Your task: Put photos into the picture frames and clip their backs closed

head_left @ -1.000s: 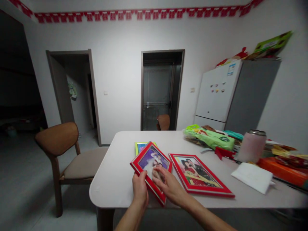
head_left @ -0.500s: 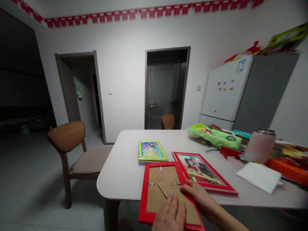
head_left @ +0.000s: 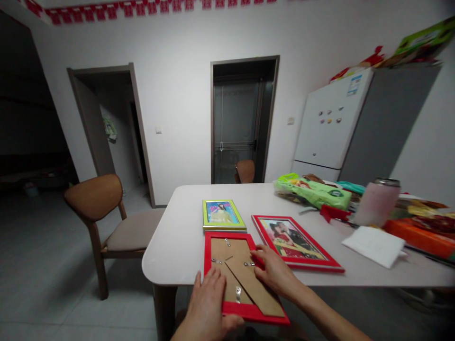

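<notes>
A red picture frame (head_left: pixel 256 310) lies face down, its brown backing board up, with small metal clips and a stand strip on it. Its near end juts past the table's front edge. My left hand (head_left: pixel 208 305) grips its lower left side, fingers over the backing and thumb at the near rim. On the right rim, the curled fingers of my right hand (head_left: pixel 273 270) hold the frame beside a clip. Just beyond it lies a yellow-green picture frame (head_left: pixel 223 215), face up. To the right, another red picture frame (head_left: pixel 298 241) shows its photo.
The white table (head_left: pixel 170 237) has rounded corners. On its right are a green packet (head_left: pixel 313 192), a pink bottle (head_left: pixel 378 203), white tissue (head_left: pixel 375 246), a red item (head_left: pixel 334 213) and an orange box (head_left: pixel 419 237). A wooden chair (head_left: pixel 94 196) stands at left.
My left hand has moved from the middle of the backing to the frame's lower left side. The held frame has shifted slightly left and up in view, as the camera tilted down.
</notes>
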Motion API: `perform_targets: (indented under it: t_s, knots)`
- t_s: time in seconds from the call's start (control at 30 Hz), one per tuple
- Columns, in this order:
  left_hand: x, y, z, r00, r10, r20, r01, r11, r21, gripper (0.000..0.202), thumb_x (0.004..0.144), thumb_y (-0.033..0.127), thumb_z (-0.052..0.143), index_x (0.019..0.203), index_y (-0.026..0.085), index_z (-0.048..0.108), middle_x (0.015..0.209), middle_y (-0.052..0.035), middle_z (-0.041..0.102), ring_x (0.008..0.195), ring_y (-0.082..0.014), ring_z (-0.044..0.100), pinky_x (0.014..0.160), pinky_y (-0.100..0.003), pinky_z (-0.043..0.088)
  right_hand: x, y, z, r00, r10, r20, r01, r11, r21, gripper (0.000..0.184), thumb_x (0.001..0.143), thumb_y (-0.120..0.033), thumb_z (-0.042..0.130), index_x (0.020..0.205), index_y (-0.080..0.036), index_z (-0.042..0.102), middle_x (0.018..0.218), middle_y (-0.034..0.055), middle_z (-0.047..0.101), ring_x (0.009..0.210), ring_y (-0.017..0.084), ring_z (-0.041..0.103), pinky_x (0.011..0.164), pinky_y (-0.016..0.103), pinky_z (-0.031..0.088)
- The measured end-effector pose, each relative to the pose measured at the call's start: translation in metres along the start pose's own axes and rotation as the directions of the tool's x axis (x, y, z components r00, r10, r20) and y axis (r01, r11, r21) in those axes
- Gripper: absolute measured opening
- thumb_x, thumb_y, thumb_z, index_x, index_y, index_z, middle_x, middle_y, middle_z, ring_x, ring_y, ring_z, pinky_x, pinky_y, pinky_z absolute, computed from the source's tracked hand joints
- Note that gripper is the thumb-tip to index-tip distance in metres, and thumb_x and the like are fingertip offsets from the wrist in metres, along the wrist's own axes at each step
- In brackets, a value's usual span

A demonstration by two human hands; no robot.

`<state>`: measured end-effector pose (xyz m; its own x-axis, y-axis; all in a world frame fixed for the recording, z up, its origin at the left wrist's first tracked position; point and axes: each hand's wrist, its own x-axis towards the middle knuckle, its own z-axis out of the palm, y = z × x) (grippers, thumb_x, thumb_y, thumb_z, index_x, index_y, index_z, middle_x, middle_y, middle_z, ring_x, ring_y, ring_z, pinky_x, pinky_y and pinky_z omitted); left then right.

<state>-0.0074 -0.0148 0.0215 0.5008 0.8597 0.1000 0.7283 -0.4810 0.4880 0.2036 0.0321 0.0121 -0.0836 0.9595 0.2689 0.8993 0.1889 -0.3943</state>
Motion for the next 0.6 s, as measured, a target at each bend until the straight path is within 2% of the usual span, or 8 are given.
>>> perform_targets:
  t_s: [0.1, 0.23, 0.33, 0.4, 0.5, 0.57, 0.6]
  knots:
    - [-0.003, -0.013, -0.004, 1.000, -0.016, -0.011, 0.016, 1.000, -0.023, 0.064, 0.055, 0.036, 0.069, 0.111, 0.010, 0.049, 0.129, -0.0163, 0.035, 0.120, -0.0279, 0.028, 0.100, -0.043, 0.022, 0.006, -0.004, 0.002, 0.999, -0.040, 0.037, 0.040, 0.999, -0.022, 0.025, 0.065, -0.017, 0.044, 0.077, -0.016, 0.065, 0.095, 0.0096, 0.055, 0.087, 0.019, 0.053, 0.077, 0.026, 0.039]
    - [-0.002, -0.016, -0.001, 1.000, 0.005, -0.018, -0.005, 0.999, -0.036, 0.063, 0.054, 0.033, 0.070, 0.109, 0.011, 0.050, 0.128, -0.0163, 0.036, 0.119, -0.0271, 0.030, 0.100, -0.040, 0.024, 0.011, -0.007, 0.006, 1.000, -0.020, 0.010, 0.021, 0.996, -0.086, 0.026, 0.068, -0.015, 0.041, 0.076, -0.017, 0.066, 0.081, 0.0074, 0.055, 0.075, 0.016, 0.053, 0.069, 0.025, 0.040]
    - [-0.003, -0.014, -0.002, 1.000, -0.015, -0.019, 0.014, 0.999, -0.045, 0.070, 0.054, 0.031, 0.071, 0.115, 0.009, 0.044, 0.128, -0.0180, 0.036, 0.119, -0.0274, 0.030, 0.099, -0.039, 0.025, 0.005, -0.012, 0.003, 0.999, -0.044, -0.011, 0.043, 0.994, -0.100, 0.028, 0.072, -0.020, 0.041, 0.087, -0.017, 0.064, 0.090, 0.0093, 0.056, 0.083, 0.019, 0.052, 0.075, 0.030, 0.039]
    - [-0.003, -0.012, -0.003, 1.000, -0.023, -0.019, 0.022, 0.999, -0.049, 0.074, 0.054, 0.031, 0.071, 0.117, 0.008, 0.042, 0.128, -0.0186, 0.035, 0.119, -0.0275, 0.031, 0.099, -0.040, 0.025, -0.004, -0.020, -0.002, 0.993, -0.118, -0.010, 0.118, 0.991, -0.060, 0.030, 0.072, -0.024, 0.044, 0.094, -0.019, 0.062, 0.104, 0.0106, 0.054, 0.096, 0.022, 0.047, 0.083, 0.034, 0.035]
    - [-0.002, -0.010, -0.004, 1.000, -0.021, -0.022, 0.020, 0.999, -0.042, 0.064, 0.054, 0.031, 0.072, 0.110, 0.011, 0.049, 0.127, -0.0174, 0.037, 0.119, -0.0273, 0.031, 0.099, -0.040, 0.026, -0.017, -0.038, -0.010, 0.945, -0.291, 0.153, 0.276, 0.955, 0.110, 0.027, 0.066, -0.022, 0.051, 0.090, -0.023, 0.064, 0.111, 0.0068, 0.051, 0.101, 0.021, 0.045, 0.086, 0.033, 0.034]
    - [-0.001, -0.009, -0.003, 0.999, -0.024, -0.021, 0.024, 0.999, -0.035, 0.054, 0.054, 0.031, 0.072, 0.102, 0.013, 0.054, 0.127, -0.0160, 0.038, 0.119, -0.0274, 0.031, 0.098, -0.041, 0.026, -0.021, -0.048, -0.012, 0.897, -0.369, 0.243, 0.323, 0.923, 0.210, 0.024, 0.064, -0.017, 0.053, 0.082, -0.025, 0.066, 0.106, 0.0042, 0.053, 0.096, 0.019, 0.048, 0.083, 0.030, 0.036]
    - [-0.001, -0.009, -0.002, 0.999, -0.028, -0.017, 0.027, 0.999, -0.031, 0.052, 0.054, 0.031, 0.072, 0.101, 0.013, 0.055, 0.127, -0.0155, 0.039, 0.119, -0.0275, 0.030, 0.098, -0.041, 0.026, -0.022, -0.051, -0.011, 0.888, -0.383, 0.253, 0.330, 0.916, 0.228, 0.022, 0.063, -0.016, 0.053, 0.078, -0.025, 0.067, 0.104, 0.0036, 0.054, 0.095, 0.019, 0.049, 0.082, 0.030, 0.036]
